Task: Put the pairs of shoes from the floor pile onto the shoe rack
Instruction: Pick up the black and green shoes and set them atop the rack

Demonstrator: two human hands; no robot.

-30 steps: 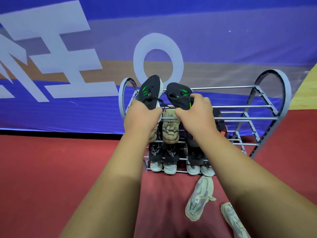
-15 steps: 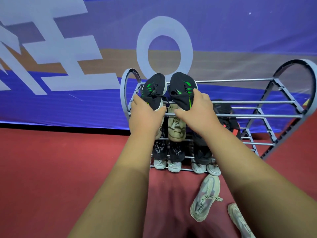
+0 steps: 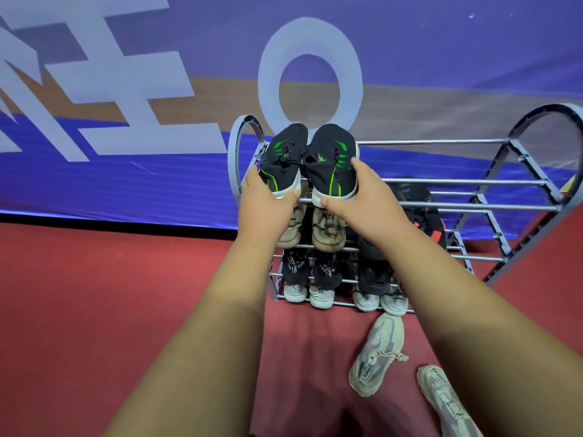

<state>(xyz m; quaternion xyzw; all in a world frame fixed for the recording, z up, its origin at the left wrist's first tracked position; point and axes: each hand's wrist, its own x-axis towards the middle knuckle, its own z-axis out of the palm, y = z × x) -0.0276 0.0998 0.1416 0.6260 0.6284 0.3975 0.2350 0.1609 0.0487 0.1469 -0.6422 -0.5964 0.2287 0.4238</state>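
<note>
Head view looks down two bare forearms to a grey metal shoe rack [image 3: 492, 182] standing on red floor [image 3: 110, 294] against a blue banner [image 3: 441, 58]. On the rack's top tier, at its left end, a pair of black sneakers with green stripes sits side by side, toes pointing to the banner. The left hand [image 3: 265, 205] is wrapped around the heel of the left black sneaker [image 3: 282, 162], thumb on the pale sole edge; the right hand [image 3: 362, 197] clasps the heel of the right black sneaker [image 3: 331, 162] the same way. Both heels rest at the rack's front top rail. Directly beneath them, on the middle tier, sits a pair of tan shoes [image 3: 328, 228], partly hidden by the hands; dark shoes [image 3: 416, 203] lie to their right. The lowest tier holds black shoes with white toes [image 3: 320, 291]. In front of the rack, two pale grey sneakers [image 3: 377, 354] lie loose on the floor, well apart from both hands.
</note>
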